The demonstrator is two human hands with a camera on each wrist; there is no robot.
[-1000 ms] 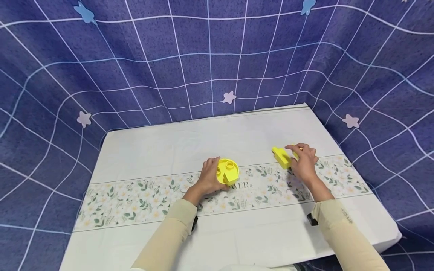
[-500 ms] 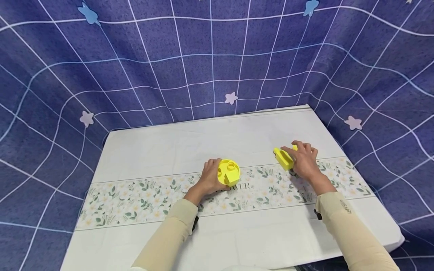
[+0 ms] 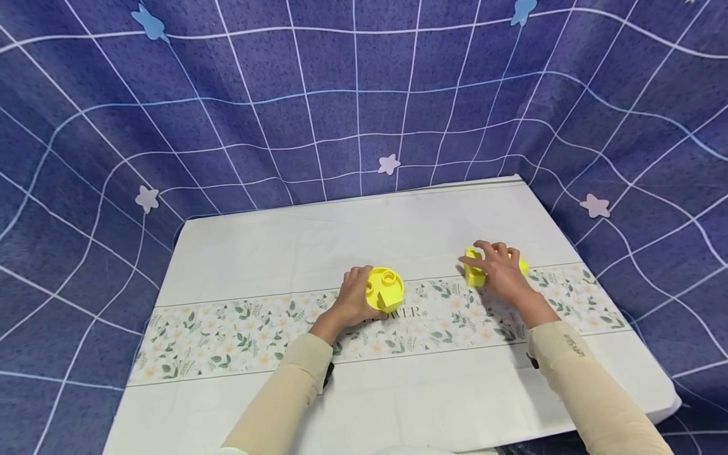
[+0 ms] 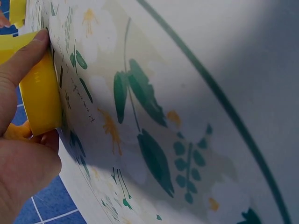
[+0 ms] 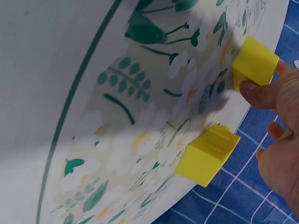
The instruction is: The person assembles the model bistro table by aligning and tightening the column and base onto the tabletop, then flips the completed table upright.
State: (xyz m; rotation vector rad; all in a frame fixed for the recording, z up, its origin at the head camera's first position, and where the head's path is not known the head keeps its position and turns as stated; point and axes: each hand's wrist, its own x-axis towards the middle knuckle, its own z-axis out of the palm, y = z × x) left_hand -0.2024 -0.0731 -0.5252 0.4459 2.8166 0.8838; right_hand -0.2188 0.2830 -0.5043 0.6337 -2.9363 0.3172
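Note:
My left hand grips the left side of a shallow round yellow plastic piece with raised rings and a wedge-shaped block inside. In the left wrist view the thumb lies along the outer wall of the yellow piece, which sits at the tablecloth. Farther right, my right hand pinches a yellow block between thumb and index finger; the thumb shows on this block in the right wrist view. A second yellow block lies apart from the fingers, partly hidden behind the hand in the head view.
A white tablecloth with a floral band covers the table. Dark blue grid-patterned curtains with stars hang along the back and both sides. The table's right edge runs just beyond the second block.
My right hand has shifted slightly left, its thumb and index finger coming onto the left block, which has turned more upright. The second block now shows right of the hand. My left hand stays put.

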